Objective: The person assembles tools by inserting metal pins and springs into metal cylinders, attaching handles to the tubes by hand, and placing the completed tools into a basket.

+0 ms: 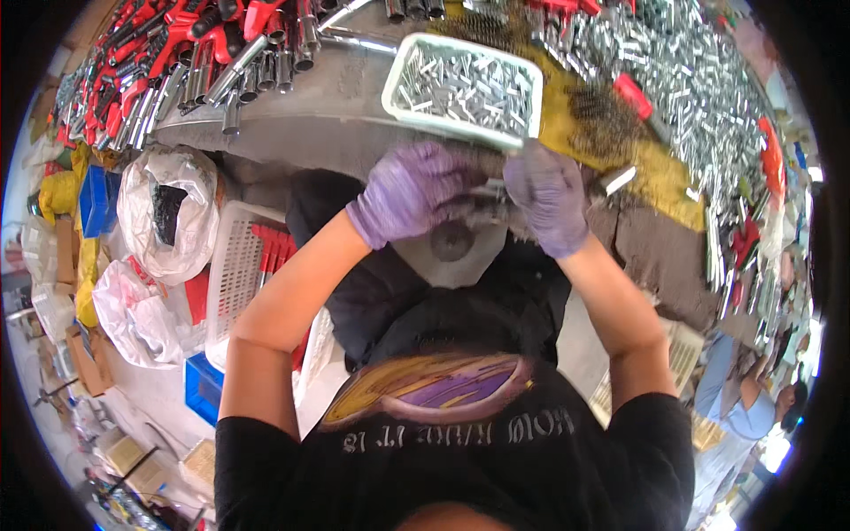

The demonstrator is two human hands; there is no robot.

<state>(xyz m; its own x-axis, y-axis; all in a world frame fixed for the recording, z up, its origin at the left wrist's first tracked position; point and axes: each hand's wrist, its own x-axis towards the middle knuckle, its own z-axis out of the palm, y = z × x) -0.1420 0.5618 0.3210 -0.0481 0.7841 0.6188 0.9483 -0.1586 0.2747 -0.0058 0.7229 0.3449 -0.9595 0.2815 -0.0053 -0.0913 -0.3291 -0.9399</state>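
Observation:
Both of my hands wear purple gloves and work close together at the bench's near edge, above my lap. My left hand (412,196) is closed, its fingers curled toward the middle and smeared by motion. Opposite it, my right hand (547,196) is closed with its fingers bent downward. Between them shows a blurred metallic piece (489,189), too smeared to name, and its contact with the fingers is hidden. Just beyond the hands stands a pale green-white tray (390,87) filled with small metal pins (465,88).
Red-handled tools with metal tubes (212,62) are heaped at the far left. Small shiny metal parts (699,97) cover the right side, near springs (602,115) on yellow cloth (677,190). A white crate (235,257) and white sacks (168,208) stand left. Someone in blue (739,389) is at right.

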